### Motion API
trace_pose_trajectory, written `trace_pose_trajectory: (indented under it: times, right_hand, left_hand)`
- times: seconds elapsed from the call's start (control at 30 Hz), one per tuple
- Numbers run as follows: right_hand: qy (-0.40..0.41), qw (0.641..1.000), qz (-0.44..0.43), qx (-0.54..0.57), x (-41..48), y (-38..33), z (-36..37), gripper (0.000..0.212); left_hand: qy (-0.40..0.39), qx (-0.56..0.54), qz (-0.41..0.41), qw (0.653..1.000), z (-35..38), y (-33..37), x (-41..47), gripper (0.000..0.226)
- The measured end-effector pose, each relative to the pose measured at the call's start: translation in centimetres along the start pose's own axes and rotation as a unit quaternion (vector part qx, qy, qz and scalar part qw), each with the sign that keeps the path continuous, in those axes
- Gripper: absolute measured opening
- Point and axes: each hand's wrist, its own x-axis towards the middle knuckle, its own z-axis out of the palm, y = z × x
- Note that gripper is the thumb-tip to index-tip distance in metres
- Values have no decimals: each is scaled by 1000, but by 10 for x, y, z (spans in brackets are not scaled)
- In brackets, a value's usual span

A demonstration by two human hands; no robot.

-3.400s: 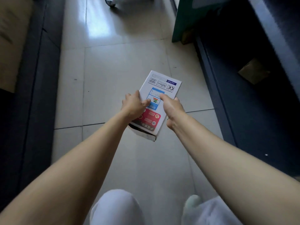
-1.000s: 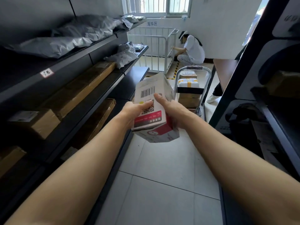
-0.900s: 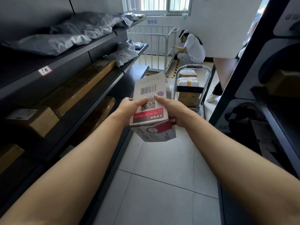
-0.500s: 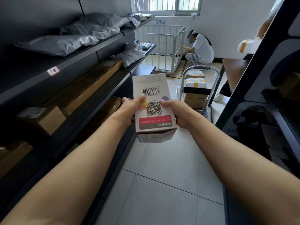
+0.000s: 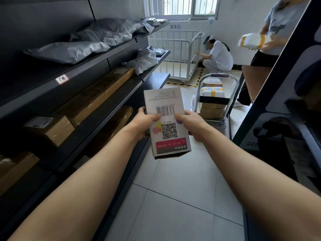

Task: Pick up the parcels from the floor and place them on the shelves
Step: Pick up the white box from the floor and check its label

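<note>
A white box parcel (image 5: 165, 101) with a barcode, a QR code and a red band is held up in the aisle at chest height, its printed face toward me. My left hand (image 5: 145, 123) grips its left edge and my right hand (image 5: 191, 125) grips its right edge, thumbs on the front. The dark shelves (image 5: 97, 108) run along my left, holding brown cartons (image 5: 97, 94) and grey poly bags (image 5: 73, 51).
A hand trolley (image 5: 232, 94) stacked with boxes stands ahead in the aisle. Behind it is a white cage cart (image 5: 180, 54) with a crouching person (image 5: 218, 56). Another person (image 5: 276, 25) at the right holds a taped parcel. A second dark rack (image 5: 278, 94) borders the right.
I have stood up from the floor with the parcel and turned it so its barcode face points at me. The view has shifted to the aisle, and the box is now more upright.
</note>
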Motion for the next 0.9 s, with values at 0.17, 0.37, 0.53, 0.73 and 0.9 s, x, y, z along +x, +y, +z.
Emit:
trace_pose_trajectory:
  times: [0.17, 0.37, 0.53, 0.73, 0.9]
  right_hand:
    - [18, 998, 11, 67, 0, -2, 3, 38]
    - [42, 972, 16, 232, 4, 15, 4, 51]
    - [22, 959, 27, 281, -4, 15, 9, 48]
    - [68, 959, 28, 274, 3, 4, 8, 60]
    - [73, 975, 7, 211, 5, 4, 7, 61]
  left_hand:
    - [1, 77, 118, 990, 13, -2, -4, 74]
    - [-32, 45, 159, 986, 14, 4, -3, 41]
    - [-10, 97, 119, 988, -1, 7, -1, 100]
    - [-15, 65, 41, 997, -16, 4, -1, 55]
    - [9, 18, 41, 999, -17, 2, -6, 33]
